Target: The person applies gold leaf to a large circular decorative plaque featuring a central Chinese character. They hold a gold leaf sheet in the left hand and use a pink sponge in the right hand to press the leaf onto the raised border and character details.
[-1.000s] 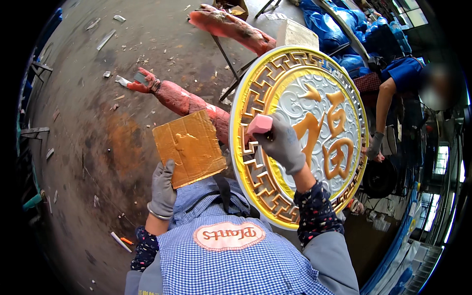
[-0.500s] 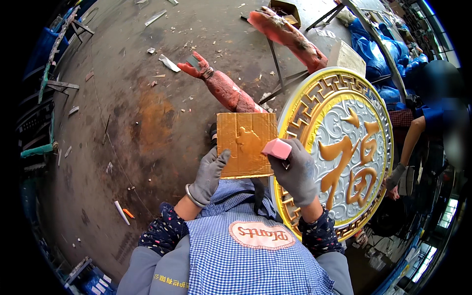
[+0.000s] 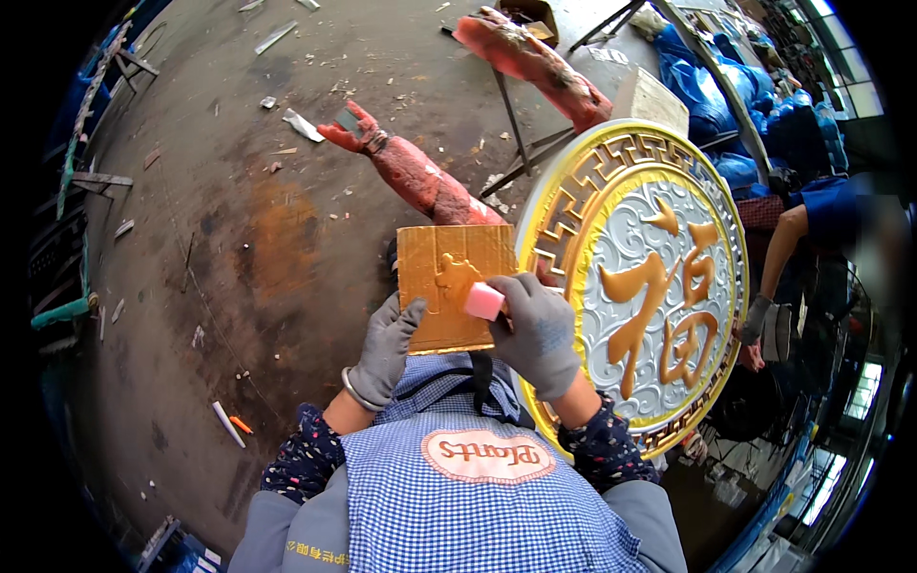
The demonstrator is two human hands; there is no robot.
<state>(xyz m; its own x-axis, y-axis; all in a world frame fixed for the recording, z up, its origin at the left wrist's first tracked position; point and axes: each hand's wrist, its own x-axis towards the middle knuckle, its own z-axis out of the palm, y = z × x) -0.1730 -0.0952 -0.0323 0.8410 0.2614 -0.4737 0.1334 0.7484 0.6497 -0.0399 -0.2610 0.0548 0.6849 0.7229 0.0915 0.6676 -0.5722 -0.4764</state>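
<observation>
— Where's our pink sponge (image 3: 484, 301)?
— Over our golden board (image 3: 432, 310), toward four o'clock, our right hand's (image 3: 540, 334) fingers clamped on it.
— Our left hand (image 3: 382, 346)?
— Fingers clamped on the board at eight o'clock.

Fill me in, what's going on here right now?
The gloved left hand holds a gold-coloured square board. The gloved right hand grips a pink block over it; whether they touch is hard to tell. A round relief panel is to the right, with another person's hand near its far edge.
</observation>
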